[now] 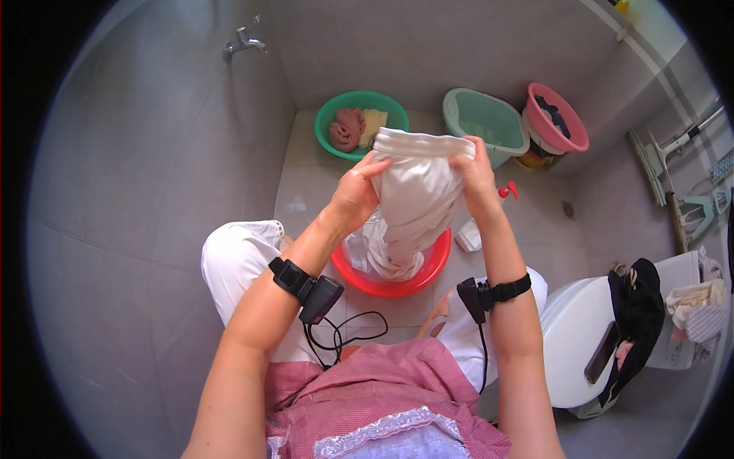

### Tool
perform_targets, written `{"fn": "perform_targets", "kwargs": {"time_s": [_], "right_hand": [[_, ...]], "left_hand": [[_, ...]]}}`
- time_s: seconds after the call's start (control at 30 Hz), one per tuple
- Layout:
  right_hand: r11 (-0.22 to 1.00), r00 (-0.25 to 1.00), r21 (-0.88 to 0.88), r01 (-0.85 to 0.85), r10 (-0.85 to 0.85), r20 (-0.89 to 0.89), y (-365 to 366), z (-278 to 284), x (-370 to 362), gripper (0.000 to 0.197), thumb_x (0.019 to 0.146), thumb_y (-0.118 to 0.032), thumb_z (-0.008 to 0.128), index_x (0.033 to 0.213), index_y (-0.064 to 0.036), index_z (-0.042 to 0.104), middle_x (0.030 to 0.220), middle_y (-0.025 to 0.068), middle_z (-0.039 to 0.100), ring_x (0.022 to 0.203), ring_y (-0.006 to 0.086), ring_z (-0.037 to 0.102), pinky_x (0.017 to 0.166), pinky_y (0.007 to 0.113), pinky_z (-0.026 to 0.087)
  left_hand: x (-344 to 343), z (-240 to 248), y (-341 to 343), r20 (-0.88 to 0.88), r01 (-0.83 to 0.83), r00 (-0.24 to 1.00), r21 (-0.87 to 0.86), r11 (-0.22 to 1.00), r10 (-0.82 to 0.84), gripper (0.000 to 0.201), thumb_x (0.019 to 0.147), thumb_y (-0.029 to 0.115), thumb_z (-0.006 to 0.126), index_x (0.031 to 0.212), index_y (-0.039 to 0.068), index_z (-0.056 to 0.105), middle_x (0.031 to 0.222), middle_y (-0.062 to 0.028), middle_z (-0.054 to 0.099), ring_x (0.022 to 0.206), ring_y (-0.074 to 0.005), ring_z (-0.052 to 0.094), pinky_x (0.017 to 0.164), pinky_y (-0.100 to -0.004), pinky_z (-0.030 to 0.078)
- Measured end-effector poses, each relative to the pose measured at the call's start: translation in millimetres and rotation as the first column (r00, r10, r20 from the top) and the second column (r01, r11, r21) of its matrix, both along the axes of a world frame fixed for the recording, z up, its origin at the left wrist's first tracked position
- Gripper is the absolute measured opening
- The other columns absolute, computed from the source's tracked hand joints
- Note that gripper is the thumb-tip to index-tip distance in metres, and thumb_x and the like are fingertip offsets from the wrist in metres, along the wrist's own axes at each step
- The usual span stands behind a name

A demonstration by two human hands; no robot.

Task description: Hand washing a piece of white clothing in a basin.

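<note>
Both my hands hold up a wet white garment with an elastic waistband (419,183), which looks like trousers. My left hand (358,190) grips the left end of the waistband, thumb on the near side. At the other end my right hand (478,177) is closed on the band. The band is stretched between them, and the cloth hangs down in twisted folds. Its lower part rests in a red basin (390,289) on the floor between my knees. What lies under the cloth in the basin is mostly hidden.
Behind stand a green basin (359,98) with pink and cream cloth, a pale green tub (478,99) and a pink basin (567,136) with dark cloth. A red-pump bottle (469,236) is partly hidden by my right arm. A toilet (569,344) at right bears a phone (602,352) and black clothing (638,306).
</note>
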State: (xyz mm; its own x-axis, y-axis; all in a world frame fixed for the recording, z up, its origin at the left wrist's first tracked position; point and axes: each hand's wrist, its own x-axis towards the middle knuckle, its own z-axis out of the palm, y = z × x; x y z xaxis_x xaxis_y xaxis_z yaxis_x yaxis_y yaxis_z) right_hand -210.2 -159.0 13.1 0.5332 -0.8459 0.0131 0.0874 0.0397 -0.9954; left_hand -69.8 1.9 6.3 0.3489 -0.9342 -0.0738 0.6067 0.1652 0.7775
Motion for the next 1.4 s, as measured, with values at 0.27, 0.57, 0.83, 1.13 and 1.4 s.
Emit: {"fn": "perform_targets", "kwargs": {"time_s": [0.27, 0.57, 0.83, 1.13, 1.4], "right_hand": [[0.617, 0.957, -0.732, -0.29, 0.197, -0.212, 78.2, 11.0, 15.7, 0.031, 0.064, -0.003, 0.052, 0.094, -0.0058, 0.061, 0.115, 0.0208, 0.042, 0.107, 0.0413, 0.051, 0.095, 0.044, 0.043], [0.71, 0.992, -0.7, -0.079, -0.011, -0.123, 136.4, -14.5, 36.1, 0.024, 0.08, -0.019, 0.065, 0.065, -0.0008, 0.06, 0.081, 0.0127, 0.056, 0.065, 0.0297, 0.056, 0.06, 0.038, 0.044], [0.814, 0.932, -0.568, 0.121, -0.29, -0.218, 123.7, -32.3, 39.8, 0.016, 0.081, -0.018, 0.063, 0.071, -0.0067, 0.07, 0.073, 0.0164, 0.06, 0.067, 0.0366, 0.062, 0.059, 0.044, 0.046], [0.945, 0.873, -0.289, 0.151, -0.265, -0.41, 64.3, -38.2, 37.3, 0.039, 0.087, -0.032, 0.059, 0.071, 0.0015, 0.066, 0.062, 0.0215, 0.061, 0.057, 0.0349, 0.063, 0.055, 0.045, 0.047], [0.86, 0.966, -0.502, 0.093, -0.2, -0.163, 122.1, -30.0, 34.8, 0.037, 0.088, -0.027, 0.06, 0.065, 0.0025, 0.062, 0.058, 0.0186, 0.058, 0.053, 0.0337, 0.059, 0.053, 0.042, 0.043]], "left_hand": [[17.1, -23.0, -11.1, -0.314, -0.103, 0.94, 0.111, 0.988, 0.133, 0.034, 0.096, 0.033, 0.046, 0.115, 0.006, 0.059, 0.112, -0.0092, 0.065, 0.104, -0.0227, 0.063, 0.091, -0.0375, 0.051], [6.1, -64.1, -1.2, -0.416, 0.119, 0.903, 0.012, 0.993, -0.103, 0.029, 0.092, 0.034, 0.039, 0.084, 0.015, 0.058, 0.08, -0.0035, 0.062, 0.073, -0.0197, 0.062, 0.069, -0.035, 0.051], [-13.3, -69.9, -10.7, -0.411, -0.012, 0.907, 0.189, 0.982, 0.09, 0.046, 0.098, 0.049, 0.035, 0.076, 0.015, 0.059, 0.072, -0.0015, 0.061, 0.068, -0.0185, 0.06, 0.068, -0.0343, 0.05], [-56.9, -32.9, -14.6, -0.111, -0.14, 0.97, 0.465, 0.874, 0.215, 0.034, 0.098, 0.042, 0.047, 0.092, 0.012, 0.063, 0.083, -0.0003, 0.064, 0.074, -0.0146, 0.063, 0.066, -0.0301, 0.051], [-21.3, -66.5, -9.3, -0.405, 0.013, 0.907, 0.308, 0.951, 0.119, 0.033, 0.097, 0.038, 0.043, 0.079, 0.013, 0.056, 0.073, -0.0022, 0.059, 0.062, -0.0178, 0.058, 0.056, -0.0345, 0.048]]}}
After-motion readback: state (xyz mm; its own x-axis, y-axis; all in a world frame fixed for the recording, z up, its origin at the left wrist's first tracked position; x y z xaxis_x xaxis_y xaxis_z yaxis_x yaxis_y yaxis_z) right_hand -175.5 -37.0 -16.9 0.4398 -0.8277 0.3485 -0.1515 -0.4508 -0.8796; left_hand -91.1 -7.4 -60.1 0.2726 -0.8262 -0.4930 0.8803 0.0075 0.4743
